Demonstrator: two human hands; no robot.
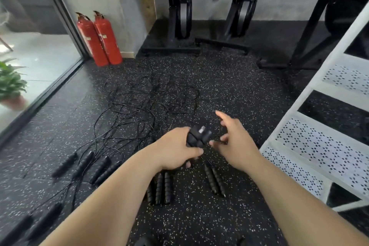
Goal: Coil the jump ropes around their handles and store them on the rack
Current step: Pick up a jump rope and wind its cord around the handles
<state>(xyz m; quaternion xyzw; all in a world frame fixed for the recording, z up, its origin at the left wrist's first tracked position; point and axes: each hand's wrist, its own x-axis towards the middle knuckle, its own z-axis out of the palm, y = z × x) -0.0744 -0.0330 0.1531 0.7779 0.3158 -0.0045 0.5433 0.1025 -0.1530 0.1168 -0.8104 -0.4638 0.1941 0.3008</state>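
Left hand (pixel 179 146) clamped on handle pair (pixel 197 138), centre | right hand (pixel 235 142) fingers spread, just beside | rope tangle (pixel 143 102) at 12, loose handles (pixel 85 164) at 8 | white rack (pixel 299 146) at 3 | I judge: early, most coiling and all storing left.

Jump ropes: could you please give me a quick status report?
Left hand grips black ribbed foam handles. Right hand open beside them. Thin black ropes tangled on floor ahead, uncoiled.

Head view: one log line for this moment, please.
left hand: grips handles | right hand: beside them, grip unclear | other ropes: loose on floor
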